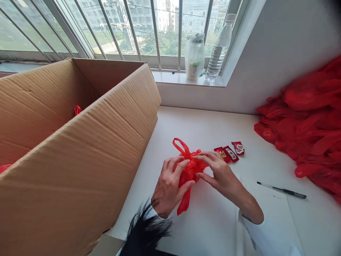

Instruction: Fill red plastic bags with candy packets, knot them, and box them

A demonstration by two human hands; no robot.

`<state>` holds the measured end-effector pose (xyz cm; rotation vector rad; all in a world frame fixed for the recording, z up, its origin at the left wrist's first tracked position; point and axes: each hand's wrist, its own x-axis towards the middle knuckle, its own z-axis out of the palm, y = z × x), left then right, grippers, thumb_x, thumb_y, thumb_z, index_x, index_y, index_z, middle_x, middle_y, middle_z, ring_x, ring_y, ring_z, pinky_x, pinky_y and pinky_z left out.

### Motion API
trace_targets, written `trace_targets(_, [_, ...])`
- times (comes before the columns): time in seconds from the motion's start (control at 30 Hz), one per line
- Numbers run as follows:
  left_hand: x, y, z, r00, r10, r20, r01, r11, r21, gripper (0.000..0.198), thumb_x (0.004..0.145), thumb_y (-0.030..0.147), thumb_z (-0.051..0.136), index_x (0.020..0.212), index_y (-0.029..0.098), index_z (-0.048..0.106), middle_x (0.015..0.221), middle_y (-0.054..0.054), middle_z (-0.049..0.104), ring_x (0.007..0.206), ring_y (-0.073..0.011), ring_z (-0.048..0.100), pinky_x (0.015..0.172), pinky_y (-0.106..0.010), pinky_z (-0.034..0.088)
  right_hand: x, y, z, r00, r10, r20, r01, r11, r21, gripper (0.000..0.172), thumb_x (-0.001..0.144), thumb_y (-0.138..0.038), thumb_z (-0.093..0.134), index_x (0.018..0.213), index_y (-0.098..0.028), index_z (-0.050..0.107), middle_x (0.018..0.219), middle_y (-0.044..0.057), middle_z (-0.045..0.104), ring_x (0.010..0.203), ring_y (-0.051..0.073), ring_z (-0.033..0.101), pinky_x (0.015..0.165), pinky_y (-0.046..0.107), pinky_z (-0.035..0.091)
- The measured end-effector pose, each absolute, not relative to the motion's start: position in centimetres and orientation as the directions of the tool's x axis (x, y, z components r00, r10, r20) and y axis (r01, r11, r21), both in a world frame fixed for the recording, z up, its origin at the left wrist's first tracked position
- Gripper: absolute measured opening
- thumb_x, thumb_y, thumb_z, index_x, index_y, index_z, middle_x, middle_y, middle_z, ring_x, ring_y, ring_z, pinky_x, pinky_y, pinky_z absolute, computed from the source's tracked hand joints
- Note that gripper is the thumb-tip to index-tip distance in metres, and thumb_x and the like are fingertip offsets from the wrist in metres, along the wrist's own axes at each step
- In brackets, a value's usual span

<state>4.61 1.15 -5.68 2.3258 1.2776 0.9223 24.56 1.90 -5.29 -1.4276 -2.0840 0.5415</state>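
A bunched red plastic bag [188, 174] is set on the white table [207, 124], with a looped strap raised toward the window. Its left side is touched by the fingers of the left hand [168, 183], thumb spread from forefinger; its right side is met by the right hand [217, 170], fingers curved and thumb held apart below. Whether plastic is pinched by either hand cannot be told. Small red packets [231, 154] are scattered just beyond the right hand, and a pen [293, 193] is laid farther right. The left side is filled by a cardboard box [87, 170].
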Motion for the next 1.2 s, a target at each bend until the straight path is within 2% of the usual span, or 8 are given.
trace_targets(0.13, [4.4,2.1,-6.0,0.370,0.860,0.350,0.647,-0.509,0.567,0.006,0.082,0.017,0.062,0.085,0.022,0.063,0.081,0.000,0.065,0.078,-0.0185,0.057,0.073,-0.033,0.047,24.3,2.5,-5.6,-0.256,0.948,0.189,0.714,0.317,-0.624,0.010,0.088,-0.020,0.055,0.081,-0.023,0.062,0.080,0.001,0.066,0.080,0.019,0.057,0.069,0.033,0.047])
trace_targets(0.3, [0.8,2.0,-6.2,0.212,0.909,0.360,0.648,-0.406,0.644,0.011,0.086,0.012,0.055,0.079,0.020,0.058,0.071,0.003,0.061,0.067,-0.0128,0.057,0.064,-0.025,0.048,28.8,1.5,-5.0,-0.098,0.982,0.163,0.712,0.183,-0.678,0.013,0.089,-0.027,0.054,0.078,-0.022,0.059,0.078,-0.001,0.064,0.076,0.016,0.061,0.067,0.028,0.047])
trace_targets(0.4, [-0.6,1.3,-5.5,0.258,0.912,0.320,0.634,-0.410,0.656,0.014,0.083,0.011,0.057,0.091,0.022,0.059,0.084,0.001,0.065,0.078,-0.0140,0.061,0.070,-0.026,0.051,30.7,0.8,-4.8,-0.199,0.977,0.080,0.732,0.202,-0.651,0.016,0.087,-0.035,0.058,0.098,-0.024,0.060,0.098,0.002,0.066,0.093,0.020,0.062,0.074,0.031,0.051])
trace_targets(0.53, [1.4,-0.4,-3.6,0.422,0.857,0.295,0.648,-0.513,0.563,0.057,0.075,0.006,0.062,0.127,0.025,0.051,0.128,-0.007,0.055,0.123,-0.0268,0.044,0.100,-0.044,0.042,28.9,0.7,-3.9,-0.401,0.900,0.170,0.736,0.427,-0.525,0.063,0.081,-0.035,0.065,0.138,-0.029,0.039,0.133,0.008,0.051,0.125,0.025,0.046,0.096,0.041,0.046])
trace_targets(0.7, [5.3,-1.1,-2.6,0.472,0.743,0.475,0.626,-0.661,0.413,0.026,0.084,0.007,0.057,0.104,0.023,0.064,0.094,-0.003,0.069,0.096,-0.0236,0.057,0.089,-0.043,0.042,25.1,0.9,-2.4,-0.474,0.862,0.179,0.658,0.482,-0.579,0.017,0.094,-0.024,0.048,0.094,-0.024,0.065,0.093,0.003,0.067,0.090,0.018,0.059,0.075,0.031,0.050])
trace_targets(0.83, [4.2,-0.6,-2.8,0.282,0.823,0.493,0.587,-0.554,0.590,0.013,0.088,0.012,0.056,0.088,0.024,0.062,0.078,0.002,0.062,0.073,-0.0131,0.056,0.070,-0.029,0.044,26.0,0.6,-2.1,-0.166,0.955,0.245,0.594,0.295,-0.748,0.010,0.090,-0.028,0.055,0.087,-0.023,0.064,0.082,0.001,0.066,0.072,0.015,0.059,0.065,0.027,0.049])
trace_targets(1.0, [0.9,-0.1,-2.8,0.096,0.913,0.396,0.371,-0.402,0.837,0.004,0.095,0.024,0.042,0.093,0.024,0.045,0.079,0.002,0.051,0.064,-0.0106,0.056,0.054,-0.022,0.047,29.0,-0.1,-2.7,0.244,0.968,0.055,0.184,0.009,-0.983,0.019,0.085,-0.036,0.061,0.101,-0.026,0.058,0.090,0.001,0.066,0.079,0.017,0.064,0.067,0.028,0.054])
trace_targets(1.2, [1.9,-2.0,-0.8,0.239,0.881,0.407,0.344,-0.469,0.813,0.062,0.078,0.053,0.064,0.127,0.021,0.044,0.104,-0.009,0.058,0.100,-0.0274,0.056,0.086,-0.042,0.051,28.8,-2.4,-2.3,0.242,0.970,0.026,0.113,-0.002,-0.994,0.027,0.079,-0.035,0.068,0.104,-0.028,0.060,0.103,0.002,0.067,0.089,0.019,0.065,0.075,0.031,0.056])
